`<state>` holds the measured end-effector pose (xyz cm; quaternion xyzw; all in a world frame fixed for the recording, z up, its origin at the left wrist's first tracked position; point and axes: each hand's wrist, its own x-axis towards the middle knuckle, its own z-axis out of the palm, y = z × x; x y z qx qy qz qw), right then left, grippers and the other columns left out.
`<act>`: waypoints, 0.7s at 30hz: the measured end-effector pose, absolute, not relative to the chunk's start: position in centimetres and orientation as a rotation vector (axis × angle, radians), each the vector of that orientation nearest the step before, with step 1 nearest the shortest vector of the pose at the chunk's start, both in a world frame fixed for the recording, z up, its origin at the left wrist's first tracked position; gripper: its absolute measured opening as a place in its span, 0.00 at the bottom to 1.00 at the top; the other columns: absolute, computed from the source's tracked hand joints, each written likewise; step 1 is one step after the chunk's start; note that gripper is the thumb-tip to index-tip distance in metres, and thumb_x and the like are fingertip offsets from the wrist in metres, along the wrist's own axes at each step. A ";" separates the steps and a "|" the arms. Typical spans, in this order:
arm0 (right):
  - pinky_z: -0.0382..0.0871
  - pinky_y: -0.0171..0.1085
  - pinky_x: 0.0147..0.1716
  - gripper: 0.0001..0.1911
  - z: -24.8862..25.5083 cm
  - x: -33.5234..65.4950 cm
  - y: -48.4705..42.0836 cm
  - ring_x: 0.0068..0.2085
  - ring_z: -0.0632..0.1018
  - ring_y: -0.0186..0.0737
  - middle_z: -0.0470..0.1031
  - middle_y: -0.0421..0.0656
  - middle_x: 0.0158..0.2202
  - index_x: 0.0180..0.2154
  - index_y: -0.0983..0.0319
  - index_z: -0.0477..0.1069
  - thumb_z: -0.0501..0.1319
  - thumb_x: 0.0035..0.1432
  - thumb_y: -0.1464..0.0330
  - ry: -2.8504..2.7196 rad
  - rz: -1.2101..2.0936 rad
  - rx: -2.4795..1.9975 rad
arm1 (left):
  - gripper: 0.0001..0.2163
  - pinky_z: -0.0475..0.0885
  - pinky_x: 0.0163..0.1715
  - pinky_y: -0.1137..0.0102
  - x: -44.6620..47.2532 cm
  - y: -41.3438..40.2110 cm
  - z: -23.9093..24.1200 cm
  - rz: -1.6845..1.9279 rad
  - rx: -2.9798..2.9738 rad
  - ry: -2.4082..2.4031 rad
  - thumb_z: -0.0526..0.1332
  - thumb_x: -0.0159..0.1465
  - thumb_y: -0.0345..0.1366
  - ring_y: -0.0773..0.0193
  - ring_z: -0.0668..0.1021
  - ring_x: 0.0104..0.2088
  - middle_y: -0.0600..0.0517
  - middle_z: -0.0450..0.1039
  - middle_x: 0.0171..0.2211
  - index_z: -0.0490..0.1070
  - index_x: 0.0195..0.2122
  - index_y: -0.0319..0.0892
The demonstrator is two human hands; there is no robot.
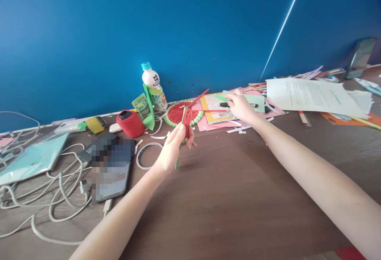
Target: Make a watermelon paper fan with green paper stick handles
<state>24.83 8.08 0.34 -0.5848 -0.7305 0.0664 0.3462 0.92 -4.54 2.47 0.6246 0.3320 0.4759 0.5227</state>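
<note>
My left hand (174, 145) is closed on a folded red and green paper piece (186, 124), held upright above the brown table (226, 196); a thin green strip hangs below the fingers. My right hand (239, 105) reaches to the far side of the table, its fingers curled over a dark object I cannot make out (224, 104) lying on the yellow and pink papers (212, 111). A round red woven paper disc with a green and white rim (177, 112) lies flat between the two hands, near the wall.
A red thread spool (130, 123), a white bottle with a blue cap (152, 85), a phone (110, 166), white cables (56, 196) and a light blue notebook (31, 157) sit at left. A white sheet (309, 95), coloured paper strips and an upright phone (359, 57) lie at right.
</note>
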 end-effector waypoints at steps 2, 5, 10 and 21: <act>0.64 0.41 0.41 0.10 2.0 23.8 7.1 0.35 0.70 0.38 0.63 0.46 0.38 0.35 0.66 0.70 0.51 0.55 0.78 -1.831 0.202 -1.363 | 0.16 0.68 0.32 0.70 0.9 -4.5 2.5 1.158 1.490 0.812 0.46 0.64 0.48 0.70 0.62 0.23 0.58 0.53 0.19 0.63 0.30 0.42; 0.64 0.37 0.33 0.06 4.9 21.9 4.7 0.29 0.68 0.33 0.63 0.41 0.30 0.29 0.63 0.66 0.54 0.58 0.70 -1.808 0.454 -1.188 | 0.15 0.69 0.29 0.72 0.9 -4.5 2.6 1.197 1.503 0.878 0.51 0.62 0.50 0.71 0.60 0.22 0.59 0.51 0.18 0.64 0.31 0.42; 0.59 0.31 0.20 0.16 7.6 19.2 -0.1 0.20 0.65 0.28 0.64 0.36 0.20 0.27 0.61 0.61 0.52 0.60 0.57 -1.695 1.265 -0.749 | 0.16 0.69 0.27 0.72 1.1 -4.7 2.8 1.246 1.485 0.900 0.51 0.62 0.50 0.72 0.57 0.20 0.61 0.48 0.17 0.65 0.36 0.42; 0.54 0.30 0.18 0.13 5.7 16.7 -3.0 0.16 0.61 0.26 0.61 0.32 0.16 0.27 0.61 0.59 0.51 0.62 0.62 -1.691 1.579 -0.385 | 0.17 0.65 0.29 0.73 1.0 -5.1 3.0 1.314 1.666 1.021 0.50 0.60 0.53 0.69 0.65 0.25 0.57 0.57 0.21 0.61 0.31 0.43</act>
